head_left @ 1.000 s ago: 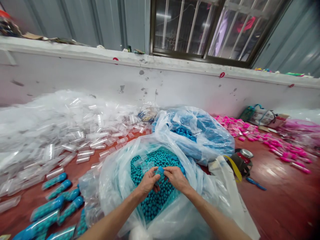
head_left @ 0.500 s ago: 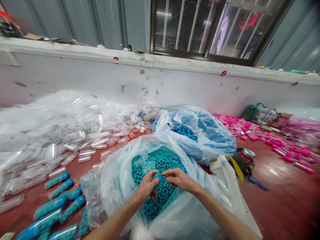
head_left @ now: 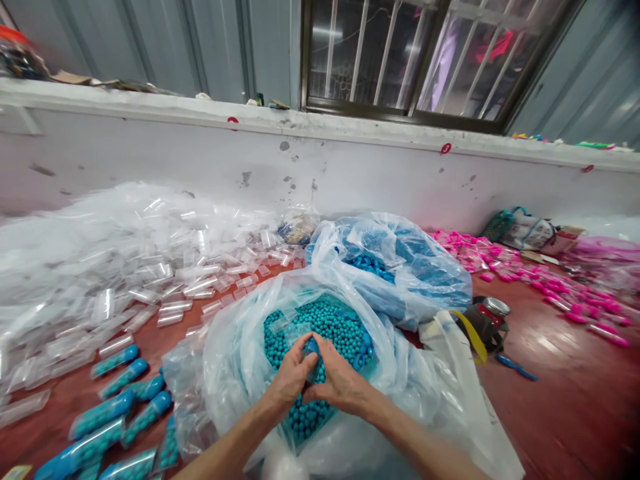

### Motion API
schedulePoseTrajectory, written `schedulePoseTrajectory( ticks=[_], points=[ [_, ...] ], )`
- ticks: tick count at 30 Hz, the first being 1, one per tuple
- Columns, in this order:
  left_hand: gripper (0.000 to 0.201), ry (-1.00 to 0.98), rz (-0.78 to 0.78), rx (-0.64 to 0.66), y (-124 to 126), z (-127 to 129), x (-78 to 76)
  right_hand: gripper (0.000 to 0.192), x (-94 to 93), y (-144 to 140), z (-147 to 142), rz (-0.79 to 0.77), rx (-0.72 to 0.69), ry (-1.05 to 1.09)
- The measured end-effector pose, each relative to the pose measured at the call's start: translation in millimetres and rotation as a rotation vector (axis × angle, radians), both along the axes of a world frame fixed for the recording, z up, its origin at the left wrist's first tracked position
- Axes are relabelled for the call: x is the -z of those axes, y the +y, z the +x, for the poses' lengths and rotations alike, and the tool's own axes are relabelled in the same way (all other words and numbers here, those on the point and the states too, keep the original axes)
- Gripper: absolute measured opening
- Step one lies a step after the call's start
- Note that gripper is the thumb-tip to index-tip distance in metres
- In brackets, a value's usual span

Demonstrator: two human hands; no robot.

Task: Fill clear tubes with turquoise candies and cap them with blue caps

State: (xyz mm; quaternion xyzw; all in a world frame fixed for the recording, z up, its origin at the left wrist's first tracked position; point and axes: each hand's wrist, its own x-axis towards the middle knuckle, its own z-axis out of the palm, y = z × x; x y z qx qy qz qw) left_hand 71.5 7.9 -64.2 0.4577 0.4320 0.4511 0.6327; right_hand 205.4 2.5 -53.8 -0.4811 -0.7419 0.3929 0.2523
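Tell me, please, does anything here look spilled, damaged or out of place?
Nothing looks damaged. Both hands, left and right, meet over the open bag of teal balls, closed together on a small blue piece. The balls stay inside the bag. Clear empty tubes lie in a loose heap, and filled tubes lie beside the bag.

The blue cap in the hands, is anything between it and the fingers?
No. The left hand and right hand meet around the blue cap with nothing visible between, right over the teal balls in the open clear bag. What lies under the cap is hidden by the fingers.
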Motion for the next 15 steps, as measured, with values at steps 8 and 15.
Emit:
schedulePoseTrajectory(
  ticks=[8, 15],
  points=[
    [0.034, 0.039, -0.014, -0.048, -6.7, 5.4, 2.5, 0.058, 5.8, -15.1, -19.6, 0.265, 0.138, 0.029],
    [0.024, 0.492, 0.156, -0.074, -7.2, 1.5, 6.7, 0.073, 15.7, -21.6, -25.8, 0.164, 0.098, -0.082]
  ],
)
